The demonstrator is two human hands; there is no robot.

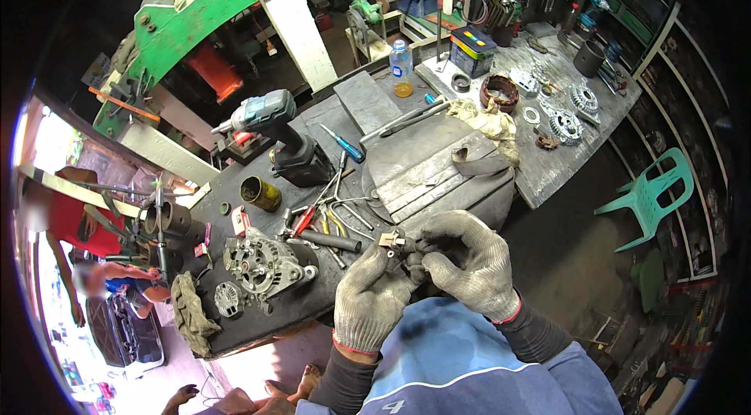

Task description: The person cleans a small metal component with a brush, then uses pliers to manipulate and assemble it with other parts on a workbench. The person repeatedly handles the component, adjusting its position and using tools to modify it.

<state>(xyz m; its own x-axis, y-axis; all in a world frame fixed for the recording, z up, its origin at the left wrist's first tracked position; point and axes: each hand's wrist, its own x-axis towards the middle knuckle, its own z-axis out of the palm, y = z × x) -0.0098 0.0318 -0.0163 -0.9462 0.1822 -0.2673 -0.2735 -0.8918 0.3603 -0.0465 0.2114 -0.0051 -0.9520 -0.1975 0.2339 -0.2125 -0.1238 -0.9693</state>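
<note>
In front of my chest, my left hand (369, 298) and my right hand (471, 265), both in soiled knitted work gloves, come together. A small part with a tan block and a metal eyelet (393, 240) sticks out between them, pinched in my left fingers. My right thumb and fingers are closed on its darker side; the gloves hide much of that end. Left of my hands, an alternator (270, 265) with a finned metal housing lies on the dark bench (301, 307). A black tube-like handle (330, 240) lies nearer to my left hand.
A cordless impact wrench (285, 137), a blue screwdriver (343, 143), a yellowish can (260, 194) and red-handled pliers (305, 219) crowd the bench. Metal housings (565, 124) and a bottle (401, 71) stand farther back. A green chair (651, 196) is at right; two people are at far left.
</note>
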